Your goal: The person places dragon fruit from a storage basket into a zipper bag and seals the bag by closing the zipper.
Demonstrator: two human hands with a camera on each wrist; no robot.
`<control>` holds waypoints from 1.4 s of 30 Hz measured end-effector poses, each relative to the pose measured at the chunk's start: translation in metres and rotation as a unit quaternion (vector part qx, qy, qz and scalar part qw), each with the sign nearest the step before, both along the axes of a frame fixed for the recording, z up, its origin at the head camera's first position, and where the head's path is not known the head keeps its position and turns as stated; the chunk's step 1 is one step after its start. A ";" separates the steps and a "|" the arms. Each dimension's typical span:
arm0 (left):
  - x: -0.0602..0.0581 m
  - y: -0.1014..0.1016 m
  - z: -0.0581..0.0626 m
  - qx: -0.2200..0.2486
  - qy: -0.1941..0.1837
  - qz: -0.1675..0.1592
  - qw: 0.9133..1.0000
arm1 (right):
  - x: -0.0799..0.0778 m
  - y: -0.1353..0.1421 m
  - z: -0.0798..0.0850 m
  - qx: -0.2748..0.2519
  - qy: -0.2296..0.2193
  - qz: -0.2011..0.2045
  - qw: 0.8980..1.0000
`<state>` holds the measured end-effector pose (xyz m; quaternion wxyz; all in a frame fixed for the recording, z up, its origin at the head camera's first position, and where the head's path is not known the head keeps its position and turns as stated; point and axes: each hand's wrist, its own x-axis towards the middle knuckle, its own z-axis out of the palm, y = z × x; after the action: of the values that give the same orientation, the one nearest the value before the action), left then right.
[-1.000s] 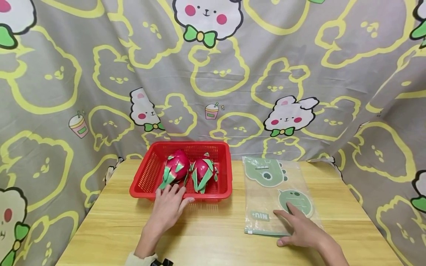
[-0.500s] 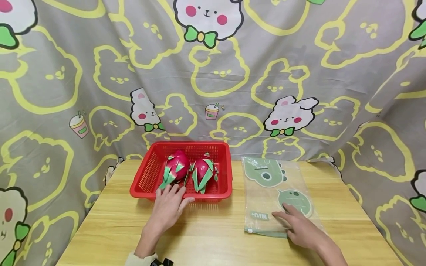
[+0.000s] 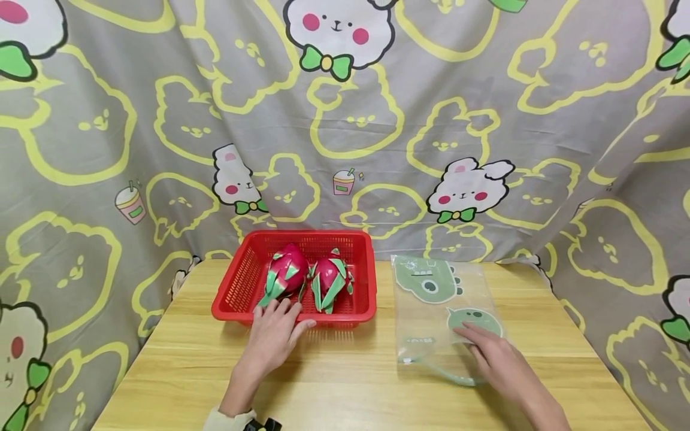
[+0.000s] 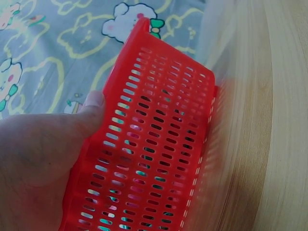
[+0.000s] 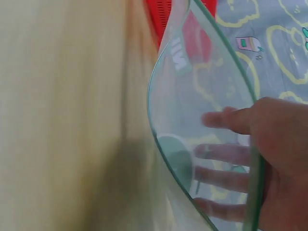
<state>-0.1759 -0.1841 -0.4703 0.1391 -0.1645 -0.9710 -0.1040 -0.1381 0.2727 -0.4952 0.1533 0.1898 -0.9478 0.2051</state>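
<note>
In the head view, the left hand (image 3: 276,336) holds the front rim of a red plastic basket (image 3: 293,319), its fingers over the edge. The left wrist view shows the thumb (image 4: 92,107) at the rim, beside the slotted wall. Two dragon fruits lie inside, one on the left (image 3: 291,269) and one on the right (image 3: 329,276). The right hand (image 3: 498,359) holds the upper layer of a clear zip bag (image 3: 426,323) with green dinosaur prints. In the right wrist view, its thumb is inside the gaping mouth, and the fingers show through the film.
Everything rests on a light wooden table (image 3: 334,389). A grey curtain (image 3: 302,120) with yellow outlines and white cartoon animals hangs behind and at both sides. The basket stands left of the bag, close to the curtain.
The bag's zip edge has parted and its upper layer has lifted. The right hand has moved from lying on the bag to its mouth. The left hand stays at the basket rim.
</note>
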 end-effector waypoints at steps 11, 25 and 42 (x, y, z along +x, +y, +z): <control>0.000 0.000 0.000 -0.005 -0.005 0.003 1.000 | -0.001 0.000 0.029 -0.058 0.064 -0.063 0.994; -0.001 -0.001 0.000 -0.007 -0.009 0.005 1.000 | 0.002 -0.002 0.063 -0.117 0.134 -0.140 0.974; -0.001 0.000 0.001 -0.015 -0.025 0.002 1.000 | -0.001 -0.009 0.109 -0.299 0.094 -0.238 0.919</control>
<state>-0.1770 -0.1843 -0.4695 0.1126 -0.1625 -0.9758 -0.0931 -0.1386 0.2640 -0.3866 0.3354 -0.0774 -0.8409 0.4177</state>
